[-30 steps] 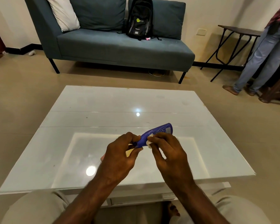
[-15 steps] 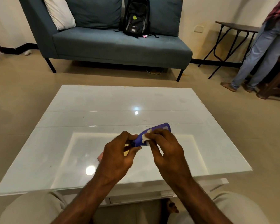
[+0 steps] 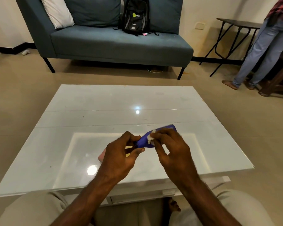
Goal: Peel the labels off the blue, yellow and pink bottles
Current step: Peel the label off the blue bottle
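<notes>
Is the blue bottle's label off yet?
Partly off. White label is lifted from the blue bottle, pinched by the right hand; left hand holds the bottle.

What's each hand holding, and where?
Left hand grips the small blue plastic bottle at its near end; right hand pinches its white label.
</notes>
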